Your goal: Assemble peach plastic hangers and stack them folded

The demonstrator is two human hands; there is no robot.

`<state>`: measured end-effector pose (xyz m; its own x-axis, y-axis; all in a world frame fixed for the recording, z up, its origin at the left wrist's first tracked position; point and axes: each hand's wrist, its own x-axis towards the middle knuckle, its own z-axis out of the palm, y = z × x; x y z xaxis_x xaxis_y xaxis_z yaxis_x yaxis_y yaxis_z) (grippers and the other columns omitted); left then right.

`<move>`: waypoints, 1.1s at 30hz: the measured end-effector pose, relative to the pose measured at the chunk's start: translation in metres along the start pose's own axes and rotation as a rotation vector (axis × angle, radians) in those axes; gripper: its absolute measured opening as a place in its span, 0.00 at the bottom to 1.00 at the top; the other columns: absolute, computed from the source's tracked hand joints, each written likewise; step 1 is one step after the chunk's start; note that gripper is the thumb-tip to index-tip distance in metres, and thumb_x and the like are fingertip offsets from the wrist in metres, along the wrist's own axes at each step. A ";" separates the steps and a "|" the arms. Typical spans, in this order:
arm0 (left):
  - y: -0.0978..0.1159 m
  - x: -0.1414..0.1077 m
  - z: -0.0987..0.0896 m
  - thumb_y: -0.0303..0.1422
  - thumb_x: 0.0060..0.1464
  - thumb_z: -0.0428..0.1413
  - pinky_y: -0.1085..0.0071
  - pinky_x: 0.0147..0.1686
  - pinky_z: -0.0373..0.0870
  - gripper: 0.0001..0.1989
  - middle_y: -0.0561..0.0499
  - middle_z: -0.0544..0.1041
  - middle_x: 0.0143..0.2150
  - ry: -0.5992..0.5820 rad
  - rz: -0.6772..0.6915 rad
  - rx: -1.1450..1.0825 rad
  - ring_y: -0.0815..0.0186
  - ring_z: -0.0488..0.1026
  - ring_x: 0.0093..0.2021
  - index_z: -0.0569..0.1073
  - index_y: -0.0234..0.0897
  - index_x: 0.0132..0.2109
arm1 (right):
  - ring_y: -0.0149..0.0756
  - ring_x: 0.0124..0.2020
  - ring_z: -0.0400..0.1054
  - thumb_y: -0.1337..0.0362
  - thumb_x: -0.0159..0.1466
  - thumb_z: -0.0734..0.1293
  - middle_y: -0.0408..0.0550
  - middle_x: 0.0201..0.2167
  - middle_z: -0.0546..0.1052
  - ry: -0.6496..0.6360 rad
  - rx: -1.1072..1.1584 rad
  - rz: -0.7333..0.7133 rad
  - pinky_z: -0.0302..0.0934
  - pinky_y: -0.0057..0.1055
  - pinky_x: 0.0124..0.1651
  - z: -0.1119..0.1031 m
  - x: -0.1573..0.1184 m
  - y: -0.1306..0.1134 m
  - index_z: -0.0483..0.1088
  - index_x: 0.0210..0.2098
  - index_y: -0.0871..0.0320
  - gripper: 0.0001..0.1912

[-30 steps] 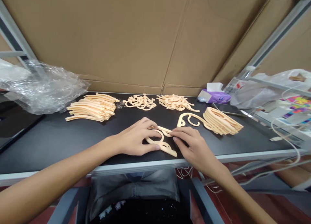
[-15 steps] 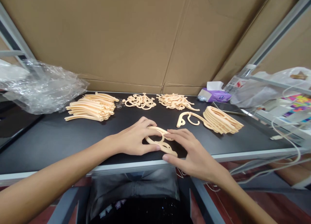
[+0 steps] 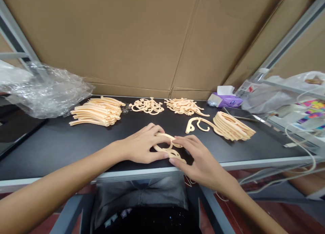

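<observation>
Black tabletop (image 3: pixel 76 149) carries a cream hanger (image 3: pixel 173 153), which the left hand (image 3: pixel 144 144) and right hand (image 3: pixel 199 156) grip between them. Beyond the right hand, white tissue (image 3: pixel 225 90) pokes from a purple pack (image 3: pixel 230 101).

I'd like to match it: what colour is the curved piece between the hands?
Pale cream; the curved piece shows in the head view.
</observation>
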<state>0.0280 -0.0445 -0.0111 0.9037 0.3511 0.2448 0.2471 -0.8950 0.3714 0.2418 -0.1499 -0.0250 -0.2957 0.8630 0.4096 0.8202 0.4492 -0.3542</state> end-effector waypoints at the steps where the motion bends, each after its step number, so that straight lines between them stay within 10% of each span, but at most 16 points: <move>1: 0.000 0.000 0.000 0.47 0.63 0.53 0.55 0.56 0.64 0.17 0.46 0.70 0.51 -0.003 0.002 -0.001 0.57 0.64 0.52 0.73 0.46 0.54 | 0.47 0.52 0.65 0.60 0.64 0.69 0.53 0.52 0.76 0.004 0.002 0.004 0.66 0.48 0.56 0.000 0.000 0.000 0.69 0.53 0.56 0.18; 15: -0.001 0.001 0.000 0.49 0.63 0.53 0.55 0.56 0.64 0.18 0.46 0.71 0.51 0.015 0.000 -0.011 0.57 0.64 0.51 0.73 0.46 0.54 | 0.50 0.54 0.65 0.62 0.69 0.64 0.56 0.55 0.75 0.062 -0.167 -0.199 0.67 0.53 0.54 0.008 -0.007 0.006 0.75 0.53 0.56 0.15; 33: -0.005 -0.002 0.001 0.49 0.64 0.52 0.56 0.57 0.65 0.19 0.45 0.68 0.56 0.003 -0.002 -0.010 0.56 0.63 0.55 0.73 0.47 0.56 | 0.48 0.53 0.67 0.59 0.66 0.68 0.53 0.53 0.76 -0.032 -0.052 -0.049 0.67 0.50 0.55 -0.004 0.000 0.005 0.68 0.54 0.55 0.18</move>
<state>0.0259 -0.0414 -0.0141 0.9024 0.3533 0.2467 0.2451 -0.8918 0.3803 0.2479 -0.1492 -0.0232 -0.3511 0.8473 0.3985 0.8284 0.4795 -0.2895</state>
